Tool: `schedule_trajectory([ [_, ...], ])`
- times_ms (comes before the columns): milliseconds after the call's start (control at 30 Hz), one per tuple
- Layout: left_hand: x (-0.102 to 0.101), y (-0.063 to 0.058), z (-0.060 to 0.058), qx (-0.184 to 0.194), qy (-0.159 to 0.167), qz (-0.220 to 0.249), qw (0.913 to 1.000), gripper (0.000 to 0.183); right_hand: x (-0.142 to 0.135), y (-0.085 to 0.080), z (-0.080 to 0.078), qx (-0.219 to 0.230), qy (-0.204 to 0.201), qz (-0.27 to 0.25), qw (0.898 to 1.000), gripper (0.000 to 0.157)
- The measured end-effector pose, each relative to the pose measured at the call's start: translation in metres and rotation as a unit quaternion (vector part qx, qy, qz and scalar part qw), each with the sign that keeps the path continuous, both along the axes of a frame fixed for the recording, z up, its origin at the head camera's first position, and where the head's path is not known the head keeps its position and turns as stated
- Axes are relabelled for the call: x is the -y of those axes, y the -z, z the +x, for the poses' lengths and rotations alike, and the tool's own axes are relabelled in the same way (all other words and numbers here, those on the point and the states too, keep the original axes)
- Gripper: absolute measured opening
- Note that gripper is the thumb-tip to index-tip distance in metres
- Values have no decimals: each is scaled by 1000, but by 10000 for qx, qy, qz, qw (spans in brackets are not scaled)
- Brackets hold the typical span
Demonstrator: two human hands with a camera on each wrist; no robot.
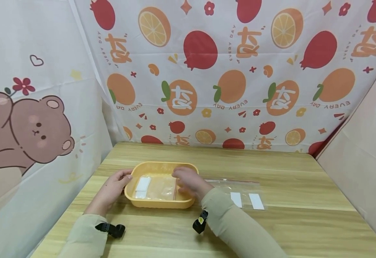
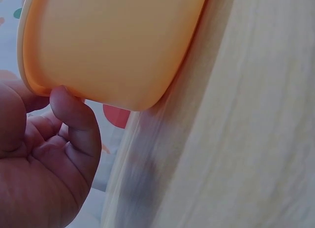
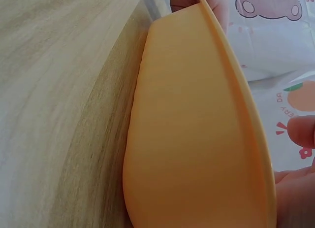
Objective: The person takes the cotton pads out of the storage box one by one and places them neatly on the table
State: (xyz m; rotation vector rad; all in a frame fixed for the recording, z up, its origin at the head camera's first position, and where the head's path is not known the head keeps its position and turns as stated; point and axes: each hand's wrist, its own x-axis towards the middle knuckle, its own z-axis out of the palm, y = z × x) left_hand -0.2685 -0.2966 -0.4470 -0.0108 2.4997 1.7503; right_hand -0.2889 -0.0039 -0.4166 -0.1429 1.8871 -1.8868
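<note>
A yellow plastic tray [image 1: 160,204] with rounded corners rests on the wooden table. My left hand [image 1: 112,188] grips its left end, with the thumb against the wall near the rim in the left wrist view. Inside lies a clear zip bag [image 1: 160,188] with a white label patch at its left and a red zip line at its right. Over the tray's right end is my right hand [image 1: 189,181], slightly blurred. In the right wrist view its thumb [image 3: 301,132] stands apart from the other fingers. Whether these fingers touch the bag is hidden.
To the right of the tray, clear zip bags [image 1: 246,186] with white label patches lie flat, partly behind the right forearm. The wooden table [image 1: 297,222] meets a fruit-print cloth [image 1: 220,118] at the back. A bear-print cloth [image 1: 42,129] hangs along the left side.
</note>
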Motion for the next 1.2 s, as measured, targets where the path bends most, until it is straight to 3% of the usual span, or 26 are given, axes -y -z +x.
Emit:
schedule_trajectory([
  [367, 1, 1, 0, 14, -7, 4, 10000, 51, 5, 6, -5, -52, 104, 141, 9998, 53],
  [767, 0, 2, 2, 1, 1, 27, 10000, 51, 17, 18, -13, -486, 156, 1146, 9921, 56],
  [833, 0, 2, 1, 5, -2, 31, 10000, 51, 18, 19, -12, -597, 46, 1285, 9899, 45],
  [967, -1, 1, 1, -5, 17, 33, 10000, 51, 20, 21, -9, -742, -133, 1389, 9874, 6],
  [1033, -1, 0, 1, -9, 35, 23, 10000, 51, 21, 21, -8, -826, -237, 1472, 9854, 17],
  [1200, -1, -1, 0, 13, 8, -22, 10000, 51, 22, 20, -6, -1052, -525, 1877, 9752, 27],
])
